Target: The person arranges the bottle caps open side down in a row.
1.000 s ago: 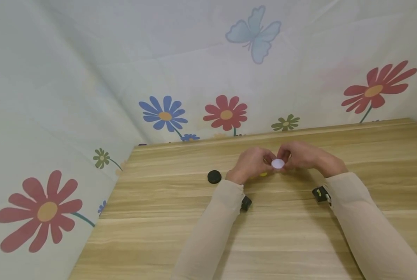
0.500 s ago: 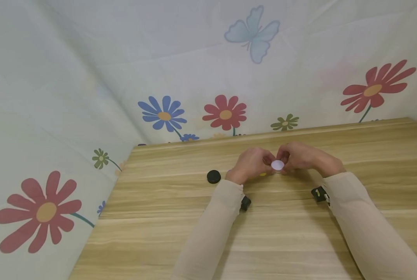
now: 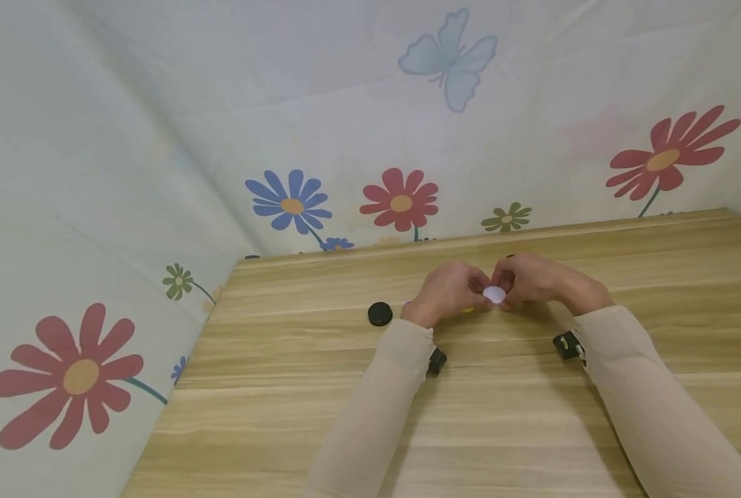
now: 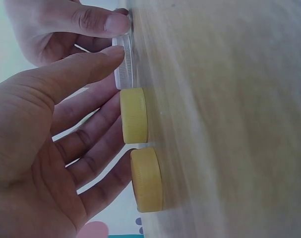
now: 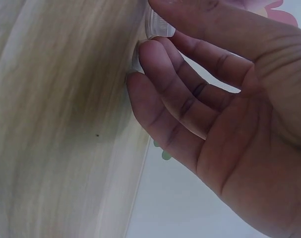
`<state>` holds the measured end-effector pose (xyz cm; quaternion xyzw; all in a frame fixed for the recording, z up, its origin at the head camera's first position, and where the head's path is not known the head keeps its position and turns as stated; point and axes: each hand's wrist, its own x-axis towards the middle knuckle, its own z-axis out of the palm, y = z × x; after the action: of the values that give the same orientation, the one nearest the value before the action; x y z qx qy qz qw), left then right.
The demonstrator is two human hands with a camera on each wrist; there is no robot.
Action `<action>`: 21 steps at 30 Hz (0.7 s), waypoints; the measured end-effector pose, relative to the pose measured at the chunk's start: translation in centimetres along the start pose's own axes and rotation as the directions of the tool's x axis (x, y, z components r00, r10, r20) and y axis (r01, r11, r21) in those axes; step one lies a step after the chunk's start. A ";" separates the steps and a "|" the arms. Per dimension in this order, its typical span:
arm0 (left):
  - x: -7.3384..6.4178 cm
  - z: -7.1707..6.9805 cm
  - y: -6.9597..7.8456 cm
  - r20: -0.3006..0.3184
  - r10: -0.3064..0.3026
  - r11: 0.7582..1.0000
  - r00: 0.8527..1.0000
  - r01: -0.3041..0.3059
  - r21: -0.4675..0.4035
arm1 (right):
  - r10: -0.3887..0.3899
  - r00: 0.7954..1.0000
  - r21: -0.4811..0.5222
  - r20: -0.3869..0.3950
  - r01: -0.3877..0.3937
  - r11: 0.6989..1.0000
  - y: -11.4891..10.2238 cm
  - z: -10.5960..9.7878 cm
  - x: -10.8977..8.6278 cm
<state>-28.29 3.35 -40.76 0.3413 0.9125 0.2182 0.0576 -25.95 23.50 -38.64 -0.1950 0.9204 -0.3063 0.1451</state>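
In the head view, a small round white bottle cap (image 3: 494,294) sits between both hands at the tabletop. My left hand (image 3: 450,294) pinches its left side, and my right hand (image 3: 532,278) pinches its right side. The left wrist view shows the white cap's ribbed edge, with both thumbs against it. Beside it, a yellow bottle cap (image 4: 134,116) and an orange-yellow bottle cap (image 4: 147,180) stand in a row, close to the left fingers. In the right wrist view, the ribbed cap (image 5: 159,25) is partly hidden by the right thumb.
A black round cap (image 3: 380,314) lies left of the left hand on the wooden table (image 3: 295,360). A purple edge (image 3: 407,303) peeks out behind the left wrist. Behind the table hangs a flower-printed cloth (image 3: 345,124).
Both hands stay in nearly the same place around the white cap. Its top has shifted slightly and tilted a little. A small dark edge now shows behind the right hand.
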 end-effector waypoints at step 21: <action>0.1 -0.1 0.4 0.011 0.008 0.999 1.000 -0.008 0.041 | 0.003 1.000 -0.019 0.020 -0.002 1.000 0.0 -0.2 -0.2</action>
<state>-28.14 3.62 -40.49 0.3473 0.9150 0.1979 0.0545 -25.90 23.68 -38.42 -0.1984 0.9219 -0.2955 0.1530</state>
